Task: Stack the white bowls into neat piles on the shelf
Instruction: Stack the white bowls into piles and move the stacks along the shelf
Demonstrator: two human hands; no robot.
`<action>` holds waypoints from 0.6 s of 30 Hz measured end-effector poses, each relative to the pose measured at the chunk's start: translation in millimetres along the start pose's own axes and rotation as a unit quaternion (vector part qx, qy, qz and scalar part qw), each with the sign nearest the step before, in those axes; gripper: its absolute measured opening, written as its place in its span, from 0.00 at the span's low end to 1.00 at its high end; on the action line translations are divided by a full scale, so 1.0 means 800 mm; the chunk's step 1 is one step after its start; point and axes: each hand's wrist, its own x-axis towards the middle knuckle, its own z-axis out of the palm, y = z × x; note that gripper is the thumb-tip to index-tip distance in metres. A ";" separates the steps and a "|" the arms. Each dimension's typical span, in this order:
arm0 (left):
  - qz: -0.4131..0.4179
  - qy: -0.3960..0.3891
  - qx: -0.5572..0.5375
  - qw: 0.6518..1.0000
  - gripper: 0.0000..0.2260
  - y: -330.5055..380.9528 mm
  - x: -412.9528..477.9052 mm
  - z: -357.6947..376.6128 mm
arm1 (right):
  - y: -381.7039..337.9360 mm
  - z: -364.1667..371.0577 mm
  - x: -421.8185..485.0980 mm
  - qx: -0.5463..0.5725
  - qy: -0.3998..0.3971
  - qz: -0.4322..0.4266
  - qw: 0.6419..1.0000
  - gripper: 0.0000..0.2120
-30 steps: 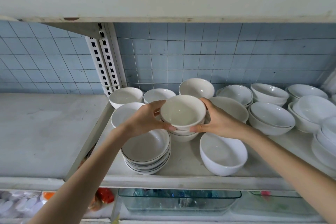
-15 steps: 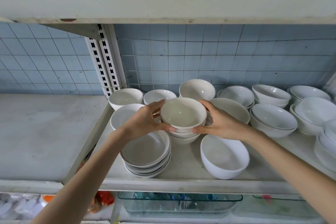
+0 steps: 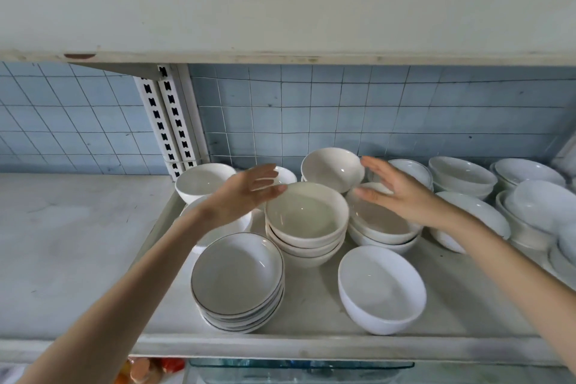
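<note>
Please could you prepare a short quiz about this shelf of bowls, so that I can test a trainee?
1. True or false: the left hand grips the top bowl of the middle pile.
2. Where does the pile of dark-rimmed bowls stand on the shelf? A) front left B) far right C) back row
3. Fill in: the single white bowl at the front right has ____ bowl stacked in it.
Key: 1 false, because the left hand and the right hand are both open and hold nothing. 2 A. 3 no.
</note>
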 end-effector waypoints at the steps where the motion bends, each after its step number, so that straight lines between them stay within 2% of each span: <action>1: 0.003 0.008 0.001 1.000 0.24 0.003 0.008 -0.001 | 0.002 -0.007 0.004 -0.005 0.006 0.008 1.000 0.51; 5: 0.001 0.017 0.017 1.000 0.22 0.009 0.045 -0.001 | 0.019 -0.031 0.025 -0.016 0.027 0.034 0.999 0.56; 6: -0.005 0.018 0.026 0.999 0.21 0.008 0.055 0.000 | 0.023 -0.033 0.031 -0.011 0.027 0.039 0.999 0.54; 9: -0.023 0.014 0.079 0.997 0.19 0.010 0.084 0.005 | 0.031 -0.031 0.045 -0.009 0.009 0.053 0.998 0.37; 10: -0.035 0.009 0.093 0.995 0.17 0.010 0.093 0.008 | 0.035 -0.029 0.050 -0.014 -0.003 0.058 0.998 0.34; 12: -0.050 -0.001 0.123 0.991 0.06 0.007 0.109 0.014 | 0.042 -0.025 0.057 -0.013 -0.024 0.070 0.997 0.34; 15: -0.054 -0.021 0.134 0.989 0.07 0.007 0.127 0.026 | 0.045 -0.021 0.064 0.003 -0.037 0.086 0.996 0.36; 17: -0.067 -0.026 0.106 0.992 0.15 0.009 0.132 0.035 | 0.041 -0.017 0.067 0.010 -0.038 0.086 0.996 0.34; 18: -0.073 -0.024 0.090 0.993 0.14 0.008 0.135 0.039 | 0.040 -0.015 0.067 0.015 -0.038 0.078 0.996 0.34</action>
